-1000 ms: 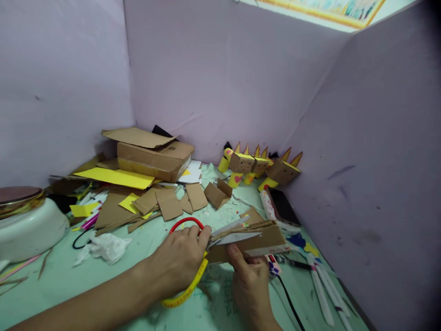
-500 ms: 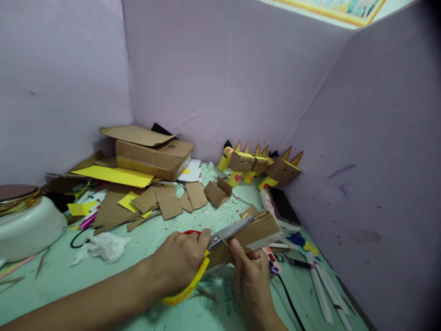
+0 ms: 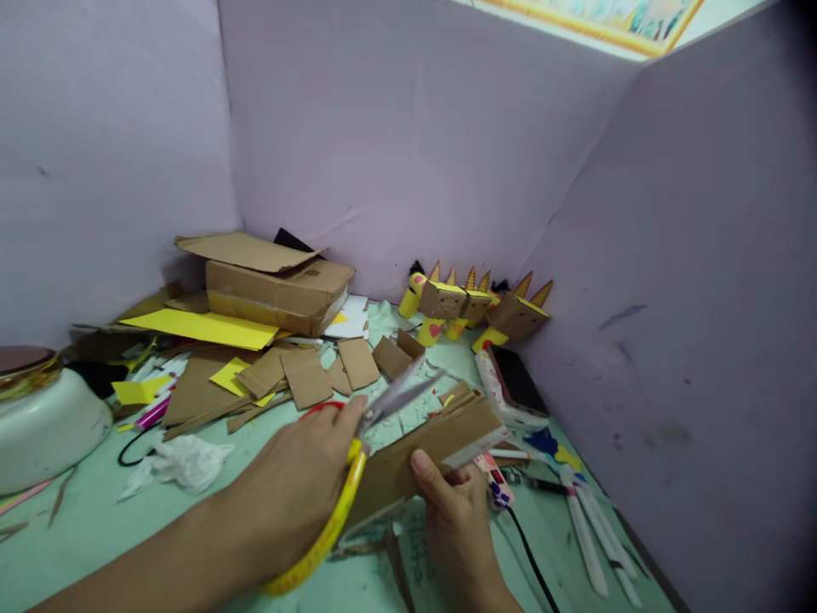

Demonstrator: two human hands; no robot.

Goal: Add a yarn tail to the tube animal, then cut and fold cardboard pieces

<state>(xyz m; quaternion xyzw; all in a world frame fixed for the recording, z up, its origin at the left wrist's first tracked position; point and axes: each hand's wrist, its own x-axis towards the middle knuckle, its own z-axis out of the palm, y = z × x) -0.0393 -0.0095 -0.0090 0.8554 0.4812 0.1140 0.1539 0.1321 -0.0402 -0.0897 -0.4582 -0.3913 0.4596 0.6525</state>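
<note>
My left hand (image 3: 312, 477) grips a pair of scissors (image 3: 392, 400) with one red and one yellow handle. Their blades are parted and point up and right, above the top edge of a brown cardboard piece (image 3: 440, 443). That cardboard is folded lengthwise and shows a white lower edge. My right hand (image 3: 456, 511) holds it, thumb on the near face and the other fingers partly hidden behind. Below it, a thin torn cardboard strip (image 3: 397, 566) lies near my right hand.
Cardboard cut-offs (image 3: 306, 379) and yellow paper (image 3: 197, 328) lie at left, before a brown box (image 3: 274, 294). Yellow-and-brown paper figures (image 3: 517, 315) stand by the back wall. At right are a phone (image 3: 520, 379), craft knives (image 3: 591, 541) and a cable (image 3: 529, 545). Crumpled tissue (image 3: 191, 460) lies left.
The scissors have come off the cardboard, moving left and up, and their blades have spread. My right thumb now lies flat on the cardboard, which has shifted slightly left and tilted.
</note>
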